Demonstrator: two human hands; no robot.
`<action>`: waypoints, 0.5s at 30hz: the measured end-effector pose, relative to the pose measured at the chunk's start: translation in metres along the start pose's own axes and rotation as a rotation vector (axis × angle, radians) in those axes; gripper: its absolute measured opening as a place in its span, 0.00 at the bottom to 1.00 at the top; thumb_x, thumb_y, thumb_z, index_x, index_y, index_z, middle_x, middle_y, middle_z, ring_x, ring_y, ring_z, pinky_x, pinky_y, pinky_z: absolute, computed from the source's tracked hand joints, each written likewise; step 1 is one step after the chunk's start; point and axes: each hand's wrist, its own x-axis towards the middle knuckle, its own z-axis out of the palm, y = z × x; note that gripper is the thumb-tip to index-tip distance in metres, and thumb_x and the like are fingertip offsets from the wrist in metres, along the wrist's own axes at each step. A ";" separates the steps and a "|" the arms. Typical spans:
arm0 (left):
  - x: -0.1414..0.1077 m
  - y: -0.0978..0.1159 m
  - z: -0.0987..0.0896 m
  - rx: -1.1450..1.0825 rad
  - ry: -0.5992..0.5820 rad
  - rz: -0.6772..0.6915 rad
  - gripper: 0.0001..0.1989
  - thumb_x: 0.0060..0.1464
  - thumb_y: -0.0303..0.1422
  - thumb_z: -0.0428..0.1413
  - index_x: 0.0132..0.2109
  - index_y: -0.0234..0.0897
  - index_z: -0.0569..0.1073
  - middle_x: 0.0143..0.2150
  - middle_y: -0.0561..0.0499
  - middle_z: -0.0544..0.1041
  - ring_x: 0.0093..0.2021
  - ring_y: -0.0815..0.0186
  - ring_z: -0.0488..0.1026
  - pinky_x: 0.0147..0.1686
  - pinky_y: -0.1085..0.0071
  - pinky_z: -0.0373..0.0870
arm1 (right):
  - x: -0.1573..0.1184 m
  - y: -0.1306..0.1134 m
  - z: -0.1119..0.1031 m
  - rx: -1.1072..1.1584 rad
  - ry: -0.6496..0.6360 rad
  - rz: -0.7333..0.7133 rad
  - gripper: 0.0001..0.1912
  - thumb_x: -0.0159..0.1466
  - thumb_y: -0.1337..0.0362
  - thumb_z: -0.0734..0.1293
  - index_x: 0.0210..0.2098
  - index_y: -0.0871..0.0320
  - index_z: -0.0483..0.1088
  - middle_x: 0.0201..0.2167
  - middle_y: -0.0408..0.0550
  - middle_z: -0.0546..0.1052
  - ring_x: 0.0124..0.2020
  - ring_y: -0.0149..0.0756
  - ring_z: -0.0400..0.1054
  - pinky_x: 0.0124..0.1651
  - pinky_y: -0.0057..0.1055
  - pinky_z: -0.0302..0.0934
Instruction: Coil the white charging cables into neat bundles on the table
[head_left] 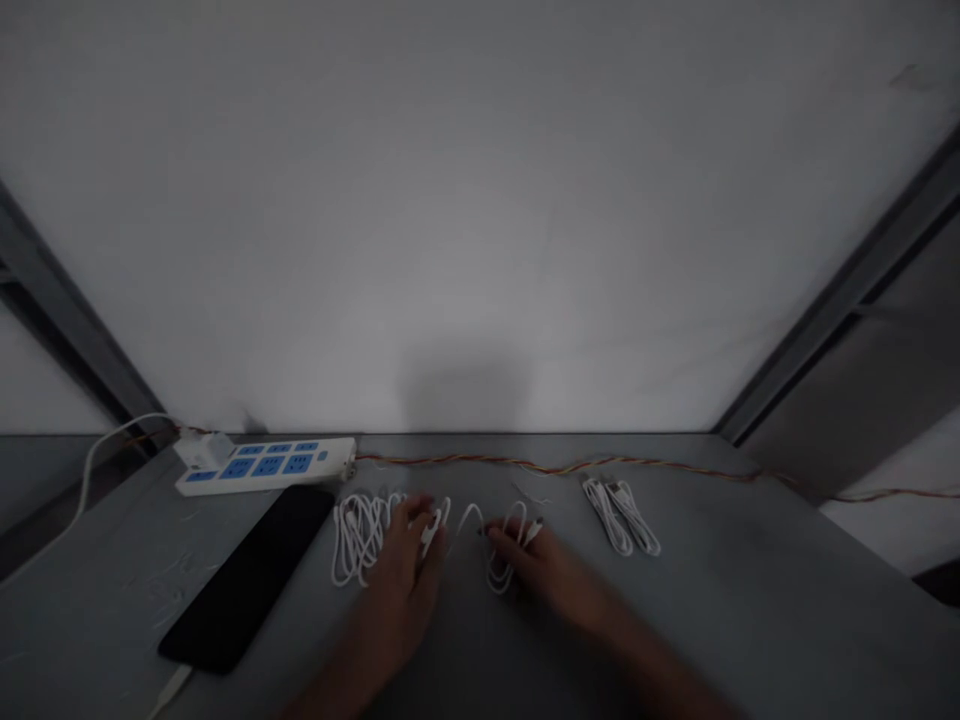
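A white charging cable (pixel 471 510) stretches in a loose arc between my two hands. My left hand (pixel 411 552) has its fingers closed around a looped end of white cable, beside a tangled pile of white cables (pixel 354 545). My right hand (pixel 538 562) pinches the coils of the cable, and a white plug (pixel 534 530) sticks out above its fingers. Some fingertips are blurred and partly hidden. Right of my hands, two neatly folded white cables (pixel 619 518) lie side by side on the grey table (pixel 720 600).
A white power strip (pixel 270 466) with blue sockets lies at the back left, a white charger (pixel 202 450) plugged in. A black phone (pixel 247 580) lies in front, a white cord at its lower end. Twisted red-yellow wire (pixel 465 459) runs along the back, before a pale wall (pixel 480 220).
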 end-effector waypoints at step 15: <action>-0.013 0.004 0.008 0.057 -0.235 -0.022 0.26 0.64 0.43 0.43 0.64 0.36 0.62 0.60 0.42 0.72 0.60 0.56 0.68 0.62 0.58 0.60 | -0.001 -0.011 0.015 0.333 -0.235 -0.180 0.22 0.61 0.52 0.70 0.51 0.56 0.74 0.39 0.48 0.79 0.42 0.45 0.74 0.49 0.40 0.66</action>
